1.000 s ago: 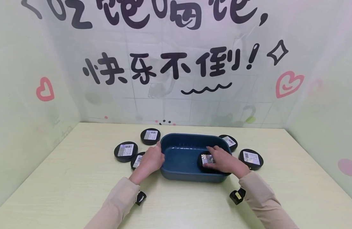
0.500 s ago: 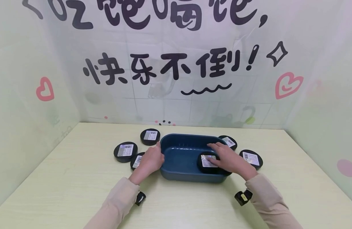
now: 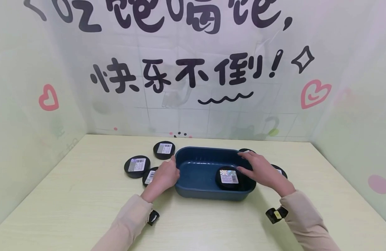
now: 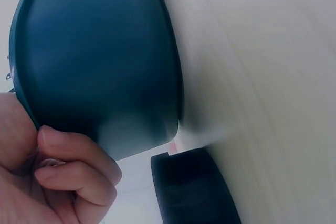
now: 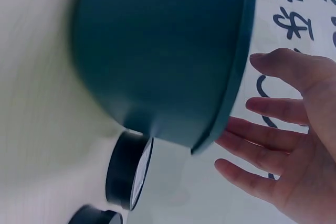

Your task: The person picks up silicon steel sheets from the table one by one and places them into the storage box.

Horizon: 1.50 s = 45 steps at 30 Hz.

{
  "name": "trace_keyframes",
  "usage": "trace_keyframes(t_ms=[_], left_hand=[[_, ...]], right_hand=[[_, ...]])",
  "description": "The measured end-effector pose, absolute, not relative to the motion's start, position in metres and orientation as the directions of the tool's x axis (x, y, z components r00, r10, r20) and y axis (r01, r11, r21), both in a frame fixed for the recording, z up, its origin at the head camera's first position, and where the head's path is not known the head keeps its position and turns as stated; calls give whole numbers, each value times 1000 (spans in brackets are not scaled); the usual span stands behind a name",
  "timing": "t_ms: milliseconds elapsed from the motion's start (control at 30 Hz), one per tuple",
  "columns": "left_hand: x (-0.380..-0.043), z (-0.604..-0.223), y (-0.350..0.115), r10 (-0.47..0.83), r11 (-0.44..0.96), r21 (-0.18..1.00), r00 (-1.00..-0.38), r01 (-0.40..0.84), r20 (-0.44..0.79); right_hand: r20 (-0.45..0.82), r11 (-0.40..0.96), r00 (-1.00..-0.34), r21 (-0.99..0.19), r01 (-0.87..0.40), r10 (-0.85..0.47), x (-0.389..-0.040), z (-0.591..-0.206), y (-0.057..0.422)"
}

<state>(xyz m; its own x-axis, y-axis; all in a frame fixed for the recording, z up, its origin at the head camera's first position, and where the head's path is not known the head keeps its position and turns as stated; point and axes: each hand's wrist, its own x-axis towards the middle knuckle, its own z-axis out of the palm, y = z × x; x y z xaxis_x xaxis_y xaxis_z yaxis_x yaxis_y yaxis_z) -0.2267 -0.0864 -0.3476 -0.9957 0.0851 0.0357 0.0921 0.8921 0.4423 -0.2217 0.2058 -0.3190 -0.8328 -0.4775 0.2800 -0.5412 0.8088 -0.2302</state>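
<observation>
A deep blue plastic basin (image 3: 196, 174) stands mid-table, with a labelled flat round black disc (image 3: 229, 178) lying inside at its right end. My left hand (image 3: 166, 173) grips the basin's left end; in the left wrist view its curled fingers (image 4: 79, 166) sit at the rim. Over the right rim is my right hand (image 3: 262, 170), holding nothing. Its spread fingers and thumb show beside the basin's outer wall (image 5: 163, 51) in the right wrist view. It partly covers two more discs behind it, one at the back (image 3: 245, 151) and one farther right (image 3: 281, 170).
Left of the basin lie three similar black discs: one at the back (image 3: 164, 150), one farther left (image 3: 137, 166), and one (image 3: 149, 177) partly behind my left hand. A printed backdrop (image 3: 180, 118) closes off the table's rear, with pale panels at both sides.
My right hand has come off the disc inside the basin and moved right and up to the right rim. That disc stays put. The left hand keeps its hold.
</observation>
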Motion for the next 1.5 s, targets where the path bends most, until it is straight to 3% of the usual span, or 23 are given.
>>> trace_keyframes(t_ms=[467,1500], left_hand=[[-227,-348,-87,84,887,453,-996,87,26],[-228,-349,-87,98,886,451,-994,108,45]], right_hand=[[371,820,-840,-269,-505,-396,-225,-320,233],[263,897,-934,-307,-318,-241,-229,-353,272]])
